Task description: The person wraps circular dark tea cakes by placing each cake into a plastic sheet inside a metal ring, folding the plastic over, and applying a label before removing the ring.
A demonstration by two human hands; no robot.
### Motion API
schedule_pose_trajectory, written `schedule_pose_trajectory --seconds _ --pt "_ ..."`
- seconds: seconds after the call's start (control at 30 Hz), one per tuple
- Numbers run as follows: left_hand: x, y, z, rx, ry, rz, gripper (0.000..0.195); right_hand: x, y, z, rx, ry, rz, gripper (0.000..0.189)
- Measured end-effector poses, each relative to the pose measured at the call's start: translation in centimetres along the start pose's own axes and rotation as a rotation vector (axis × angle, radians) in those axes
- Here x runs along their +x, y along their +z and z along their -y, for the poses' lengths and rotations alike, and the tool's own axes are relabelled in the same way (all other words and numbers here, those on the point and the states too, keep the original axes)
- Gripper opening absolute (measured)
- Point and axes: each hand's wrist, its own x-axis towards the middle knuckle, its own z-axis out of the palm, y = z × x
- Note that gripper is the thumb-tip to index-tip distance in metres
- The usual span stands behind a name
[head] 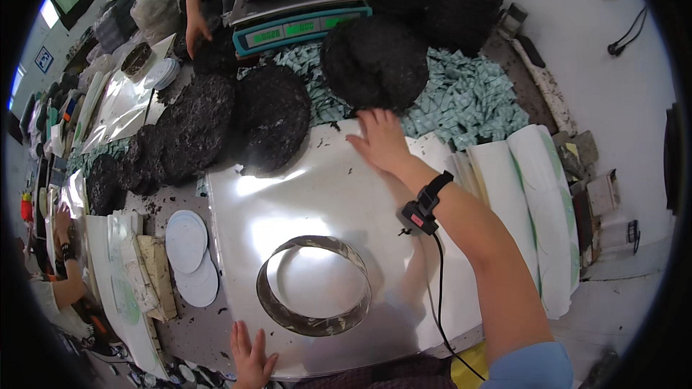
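Note:
A stack of clear plastic sheets (324, 183) lies before me, and a metal ring (313, 329) rests on it. My right hand (381, 140) lies with fingers spread at the sheets' far edge, its fingertips near the lower rim of a round dark pressed cake (376, 65). Low in view, my left hand (252, 354) rests on the near left corner of the sheets, fingers apart. Another round dark cake (273, 116) overlaps the far left corner. White paper discs (186, 242) lie left of the sheets. Neither hand holds anything.
Small green packets (470, 97) are heaped beyond the sheets, near a digital scale (303, 29) bearing dark material. More dark cakes (197, 119) stand in a row at left. White rolls (540, 216) lie at right. A co-worker's hand (197, 32) touches dark material; another person's arm (67, 281) is at far left.

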Motion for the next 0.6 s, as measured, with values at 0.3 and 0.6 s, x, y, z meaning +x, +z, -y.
schedule_pose_trajectory --seconds 0.3,0.6 --pt "-1.8 0.3 0.9 0.017 -0.015 0.030 0.063 -1.6 -0.3 1.0 -0.038 0.099 -0.072 0.041" --pt "0.6 -3.0 -0.1 0.045 0.443 0.303 0.052 -12.0 -11.2 13.4 0.263 -0.387 0.268 0.076"
